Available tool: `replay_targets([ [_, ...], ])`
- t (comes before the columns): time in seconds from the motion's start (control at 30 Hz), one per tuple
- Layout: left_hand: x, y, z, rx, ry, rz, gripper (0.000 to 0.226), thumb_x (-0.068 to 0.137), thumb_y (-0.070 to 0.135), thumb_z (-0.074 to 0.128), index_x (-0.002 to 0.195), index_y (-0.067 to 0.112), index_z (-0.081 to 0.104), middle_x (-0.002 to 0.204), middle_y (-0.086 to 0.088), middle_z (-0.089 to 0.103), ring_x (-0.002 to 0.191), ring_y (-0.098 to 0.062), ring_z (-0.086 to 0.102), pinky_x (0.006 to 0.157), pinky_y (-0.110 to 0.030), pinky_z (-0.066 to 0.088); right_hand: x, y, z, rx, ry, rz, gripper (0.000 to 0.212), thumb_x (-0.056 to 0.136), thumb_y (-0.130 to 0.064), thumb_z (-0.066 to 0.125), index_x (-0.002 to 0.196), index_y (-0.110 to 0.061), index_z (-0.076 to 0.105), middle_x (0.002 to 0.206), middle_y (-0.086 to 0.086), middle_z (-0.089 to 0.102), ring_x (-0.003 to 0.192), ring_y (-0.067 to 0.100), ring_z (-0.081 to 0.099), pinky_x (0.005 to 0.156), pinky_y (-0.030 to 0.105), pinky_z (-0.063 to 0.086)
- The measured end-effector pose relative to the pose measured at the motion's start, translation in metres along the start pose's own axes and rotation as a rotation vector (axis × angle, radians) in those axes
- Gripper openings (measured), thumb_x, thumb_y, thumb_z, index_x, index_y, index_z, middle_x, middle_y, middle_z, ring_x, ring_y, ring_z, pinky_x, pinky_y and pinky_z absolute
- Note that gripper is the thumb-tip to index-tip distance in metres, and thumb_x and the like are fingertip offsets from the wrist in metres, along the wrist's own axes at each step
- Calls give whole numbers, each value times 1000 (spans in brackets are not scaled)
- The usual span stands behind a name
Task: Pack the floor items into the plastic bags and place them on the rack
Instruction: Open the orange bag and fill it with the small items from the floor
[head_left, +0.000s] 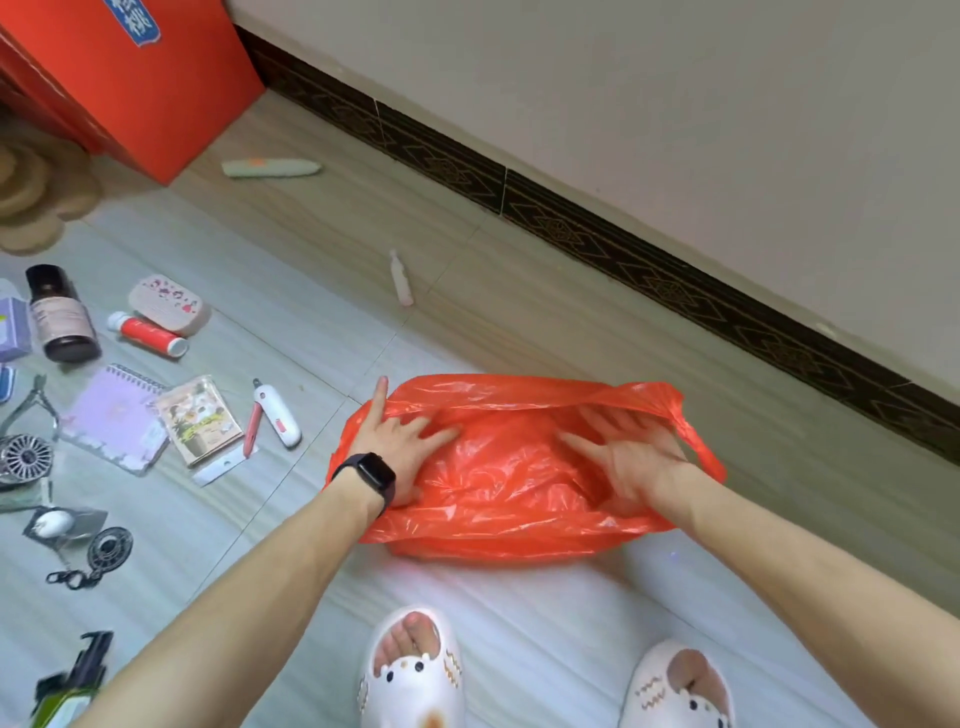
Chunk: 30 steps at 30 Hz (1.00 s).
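Spread the thin red-orange plastic bag (498, 483) flat on the grey tiled floor (311, 322), just ahead of the white slippers (415, 675). Left hand (400, 441), black watch at the wrist: fingers straight and splayed, pressing down on the bag's left side, gripping nothing. Right hand (631, 452): fingers likewise extended and apart, laid at the bag's right side beside the handle loop; above or inside the film, impossible to tell. Find the mouth first, part the two layers, then pin one rim down while loading. Avoid hard tugs on the film: probably quick to tear or to slide on tile. Load from the scattered items at left, well apart from the bag: dark brown glass bottle (62, 317), pink flowered oval case (169, 304), red tube with white cap (148, 332), lilac spiral notebook (111, 415). Legible writing: none in full. Blue label (132, 21) on the red cardboard box (130, 88): white characters, cropped by the frame edge. Bottle label: too blurred to read.
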<state>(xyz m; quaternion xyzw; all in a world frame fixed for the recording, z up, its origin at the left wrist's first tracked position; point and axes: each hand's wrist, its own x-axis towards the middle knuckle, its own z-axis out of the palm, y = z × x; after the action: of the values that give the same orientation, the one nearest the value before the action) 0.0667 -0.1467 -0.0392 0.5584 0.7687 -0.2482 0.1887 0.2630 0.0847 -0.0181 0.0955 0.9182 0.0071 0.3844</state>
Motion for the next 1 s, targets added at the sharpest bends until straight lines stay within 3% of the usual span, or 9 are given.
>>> replay_targets([
  [0.07, -2, 9, -18, -88, 20, 3, 54, 86, 43, 52, 140, 36, 45, 130, -1, 58, 118, -26, 57, 96, -63, -35, -2, -12, -11, 90, 14, 33, 91, 83, -52, 64, 156, -41, 10, 166, 6, 8, 151, 30, 9, 120, 47, 17],
  [0.13, -11, 17, -41, -186, 20, 25, 39, 88, 39, 47, 123, 34, 62, 113, 4, 68, 115, -22, 60, 99, -61, -32, -12, -24, -25, 211, 41, 10, 77, 89, -46, 61, 155, -35, 22, 165, 6, 15, 150, 28, 18, 119, 42, 27],
  [0.23, -35, 20, -89, -475, 87, 44, 42, 89, 46, 51, 130, 38, 57, 124, 7, 66, 121, -19, 56, 115, -51, 11, -39, -47, -59, 367, 108, -104, 58, 94, -35, 58, 149, -27, 41, 160, 9, 32, 147, 23, 30, 118, 32, 27],
  [0.3, -60, 12, -120, -664, 212, -4, 42, 89, 49, 54, 129, 39, 57, 124, 9, 66, 118, -19, 58, 101, -34, 37, -66, -62, -89, 405, 209, -150, 51, 94, -30, 58, 144, -25, 49, 154, 5, 42, 143, 22, 36, 116, 31, 29],
  [0.37, -94, -6, -142, -662, 346, -69, 46, 89, 47, 54, 134, 38, 53, 128, 4, 63, 119, -22, 57, 93, -32, 45, -96, -75, -119, 405, 337, -182, 48, 94, -28, 58, 142, -25, 52, 149, 4, 48, 140, 22, 41, 113, 30, 30],
  [0.47, -150, -38, -152, -470, 535, -196, 57, 89, 41, 55, 144, 35, 40, 142, -1, 49, 128, -25, 47, 102, -38, 38, -140, -95, -157, 382, 518, -210, 46, 96, -32, 55, 142, -30, 50, 149, -1, 48, 140, 17, 38, 111, 24, 27],
  [0.63, -264, -80, -128, -423, 707, -504, 68, 86, 44, 57, 148, 36, 30, 151, -2, 36, 138, -23, 33, 109, -39, 30, -199, -146, -216, 295, 726, -319, 48, 96, -40, 52, 144, -36, 45, 151, -5, 45, 142, 14, 36, 116, 31, 30],
  [0.77, -362, -104, -83, -457, 687, -729, 69, 86, 44, 54, 149, 35, 28, 152, -2, 35, 137, -23, 35, 107, -39, 31, -226, -199, -255, 209, 810, -428, 52, 95, -41, 54, 146, -40, 41, 152, -7, 43, 141, 13, 36, 115, 30, 31],
  [1.0, -486, -94, 13, -544, 524, -1053, 71, 84, 44, 54, 149, 37, 25, 153, -2, 33, 136, -25, 35, 107, -41, 31, -232, -305, -285, 71, 818, -623, 52, 97, -44, 53, 146, -40, 39, 149, -7, 46, 139, 17, 38, 113, 33, 35],
])
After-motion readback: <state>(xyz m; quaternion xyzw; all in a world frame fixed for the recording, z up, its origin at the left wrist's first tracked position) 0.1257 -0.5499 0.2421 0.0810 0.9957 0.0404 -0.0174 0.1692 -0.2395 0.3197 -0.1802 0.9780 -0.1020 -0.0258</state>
